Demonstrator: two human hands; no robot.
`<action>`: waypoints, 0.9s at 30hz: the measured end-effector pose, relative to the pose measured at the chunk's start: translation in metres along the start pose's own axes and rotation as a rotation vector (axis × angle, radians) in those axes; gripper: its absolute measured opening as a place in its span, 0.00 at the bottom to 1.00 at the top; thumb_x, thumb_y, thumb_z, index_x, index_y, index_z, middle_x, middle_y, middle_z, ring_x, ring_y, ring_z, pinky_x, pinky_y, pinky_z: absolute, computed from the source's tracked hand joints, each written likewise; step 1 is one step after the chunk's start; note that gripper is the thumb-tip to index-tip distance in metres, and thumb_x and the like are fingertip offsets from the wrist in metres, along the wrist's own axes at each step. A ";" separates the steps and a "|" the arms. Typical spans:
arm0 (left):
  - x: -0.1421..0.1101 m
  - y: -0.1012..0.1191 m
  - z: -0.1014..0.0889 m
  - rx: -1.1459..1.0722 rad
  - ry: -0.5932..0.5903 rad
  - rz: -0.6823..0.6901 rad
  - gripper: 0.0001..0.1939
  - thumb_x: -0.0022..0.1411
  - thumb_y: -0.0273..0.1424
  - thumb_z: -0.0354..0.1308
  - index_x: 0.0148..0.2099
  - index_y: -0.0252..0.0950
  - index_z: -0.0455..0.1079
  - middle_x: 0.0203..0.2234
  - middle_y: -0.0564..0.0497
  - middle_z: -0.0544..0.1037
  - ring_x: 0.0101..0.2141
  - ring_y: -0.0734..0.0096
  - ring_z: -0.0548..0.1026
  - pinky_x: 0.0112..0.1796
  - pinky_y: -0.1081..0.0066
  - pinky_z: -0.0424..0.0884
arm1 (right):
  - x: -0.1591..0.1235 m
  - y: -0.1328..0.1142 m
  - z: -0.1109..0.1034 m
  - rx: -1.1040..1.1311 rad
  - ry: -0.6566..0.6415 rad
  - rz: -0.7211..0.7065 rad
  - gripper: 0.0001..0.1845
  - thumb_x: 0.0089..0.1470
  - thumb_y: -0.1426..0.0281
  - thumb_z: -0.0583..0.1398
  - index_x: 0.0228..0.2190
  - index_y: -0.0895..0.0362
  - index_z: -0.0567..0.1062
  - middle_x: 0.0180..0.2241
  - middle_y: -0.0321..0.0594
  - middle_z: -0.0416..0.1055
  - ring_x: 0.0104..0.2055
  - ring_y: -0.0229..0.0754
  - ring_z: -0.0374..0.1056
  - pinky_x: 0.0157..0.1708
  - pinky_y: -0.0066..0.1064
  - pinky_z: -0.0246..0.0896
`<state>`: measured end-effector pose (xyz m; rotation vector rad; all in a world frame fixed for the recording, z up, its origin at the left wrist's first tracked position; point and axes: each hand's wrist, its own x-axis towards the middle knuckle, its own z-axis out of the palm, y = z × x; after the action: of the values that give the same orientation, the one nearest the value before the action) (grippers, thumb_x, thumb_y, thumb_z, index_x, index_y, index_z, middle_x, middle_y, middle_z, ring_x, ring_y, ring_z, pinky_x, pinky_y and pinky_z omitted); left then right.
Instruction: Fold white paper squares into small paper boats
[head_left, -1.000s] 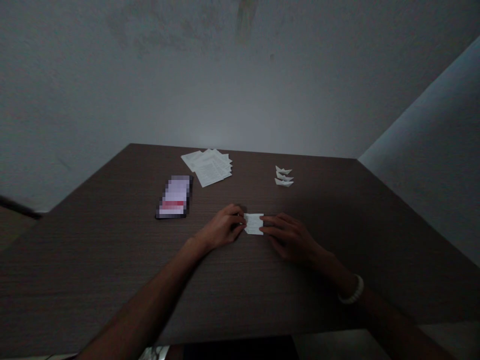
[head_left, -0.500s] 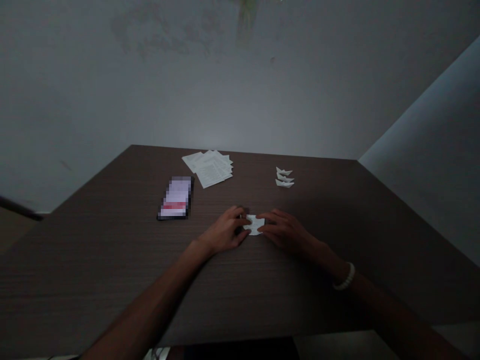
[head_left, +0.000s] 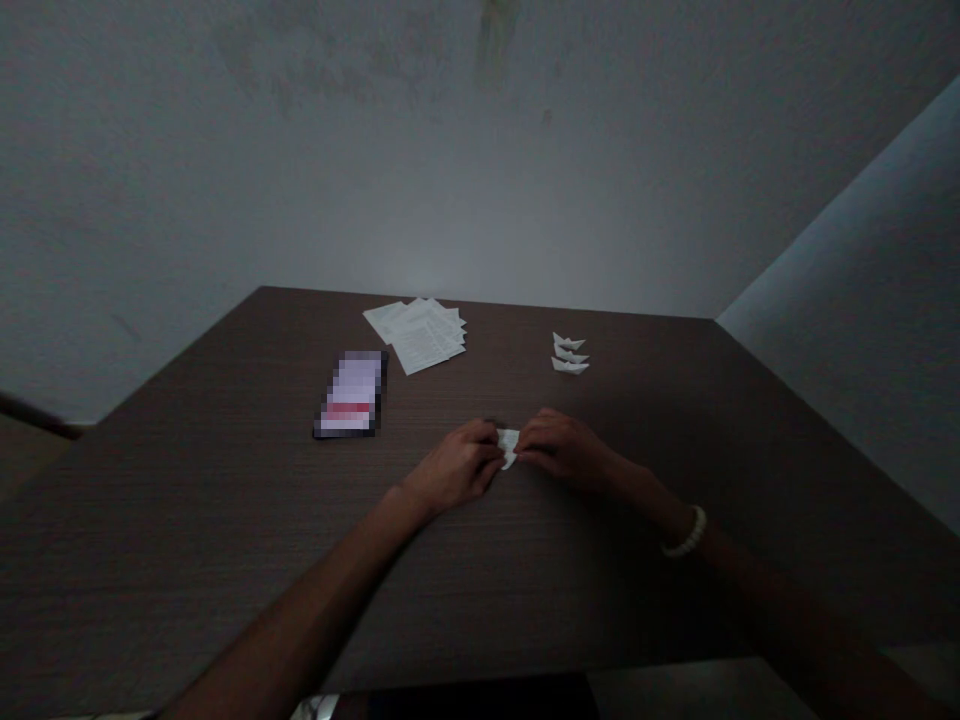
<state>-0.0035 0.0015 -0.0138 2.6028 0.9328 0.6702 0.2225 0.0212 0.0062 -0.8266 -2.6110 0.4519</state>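
- 2 hands work at the centre of the frame, just below the middle, both resting low over the table (head_left: 225,520).
- Left hand (head_left: 457,467) is on the left of the pair, curled narrow, its fingers pinching the left edge of the paper.
- Right hand (head_left: 559,448) comes in from the lower right, also narrow, its fingertips closed on the paper's right edge.
- Folded paper (head_left: 508,445) is small and white, and sits between the 2 hands, touching both. Most of it is hidden by the fingers, so its exact shape is hard to tell, and whether it touches the table cannot be told.
- Bracelet (head_left: 686,532), pale and beaded, circles the right wrist.
- 3 paper boats (head_left: 570,352) lie in a short stack-like row, upper right of the hands, well apart from them.
- Sheets (head_left: 424,335), a loose pile of printed white paper, lie near the far table edge, upper left of the hands.
- Phone (head_left: 350,395) lies flat, left of the hands and below the sheets, its screen blurred.
- Table is dark brown wood grain, meeting a grey wall (head_left: 375,150) along its far edge.
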 end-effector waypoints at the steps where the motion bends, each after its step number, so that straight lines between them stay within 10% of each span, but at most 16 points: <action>1: 0.000 -0.001 -0.001 -0.017 0.002 0.004 0.11 0.65 0.27 0.52 0.38 0.33 0.77 0.34 0.45 0.73 0.38 0.66 0.71 0.40 0.67 0.69 | 0.001 0.003 0.002 0.011 0.005 0.011 0.05 0.58 0.70 0.60 0.34 0.56 0.77 0.34 0.40 0.75 0.39 0.42 0.66 0.42 0.34 0.60; 27: -0.001 0.002 -0.001 -0.027 -0.031 0.087 0.16 0.59 0.19 0.48 0.44 0.33 0.74 0.35 0.47 0.75 0.37 0.66 0.72 0.41 0.67 0.70 | 0.007 0.011 0.023 0.273 0.230 0.284 0.05 0.47 0.74 0.65 0.29 0.57 0.73 0.26 0.35 0.71 0.28 0.36 0.67 0.29 0.27 0.61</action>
<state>-0.0035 -0.0007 -0.0122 2.6350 0.8005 0.6581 0.2130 0.0300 -0.0168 -1.0864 -2.1704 0.7253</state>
